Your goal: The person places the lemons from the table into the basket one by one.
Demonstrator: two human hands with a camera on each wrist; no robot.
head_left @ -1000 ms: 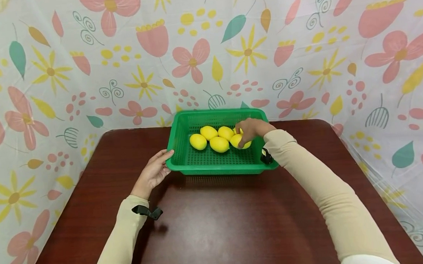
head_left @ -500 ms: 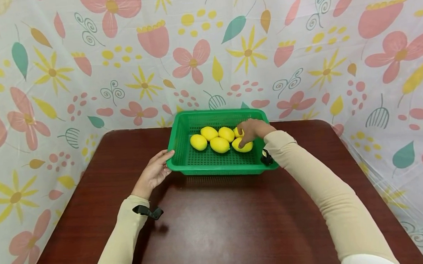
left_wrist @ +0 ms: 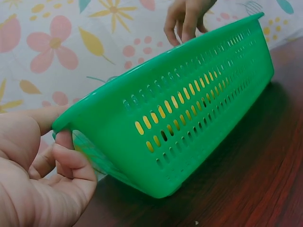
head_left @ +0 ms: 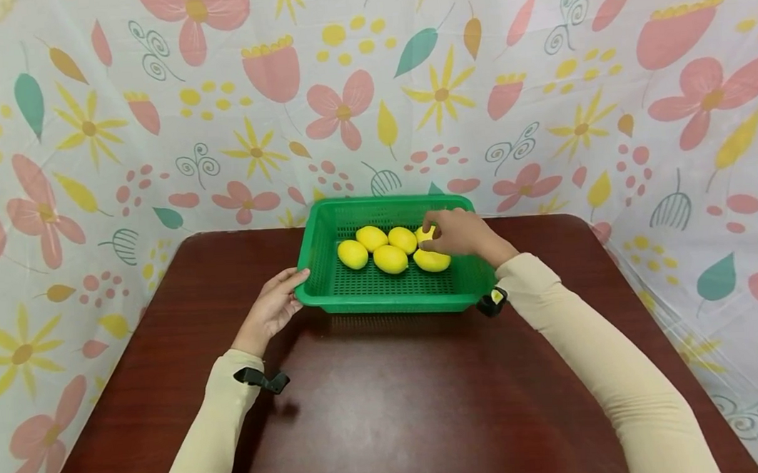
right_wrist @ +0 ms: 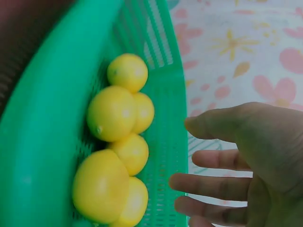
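A green plastic basket (head_left: 389, 302) with slotted walls holds several yellow lemons (head_left: 390, 259) in a loose cluster. My left hand (head_left: 273, 312) grips the basket's rim at its near left corner; in the left wrist view, the thumb and fingers pinch the rim from both sides. Above the lemons at the basket's right end is my right hand (head_left: 461, 233). The right wrist view shows its fingers (right_wrist: 213, 187) spread and apart from the fruit, with nothing in them. From the head, that hand partly covers the rightmost lemons.
The basket stands on a dark reddish-brown table (head_left: 387, 393), near its back edge. A white curtain (head_left: 345, 88) with a floral print hangs right behind and along both sides. Black straps (head_left: 261, 380) sit on the wrists.
My right hand has let go of the front right lemon and risen off it, with the wrist shifting right. The lemon stays in the basket. My left hand keeps its grip on the rim.
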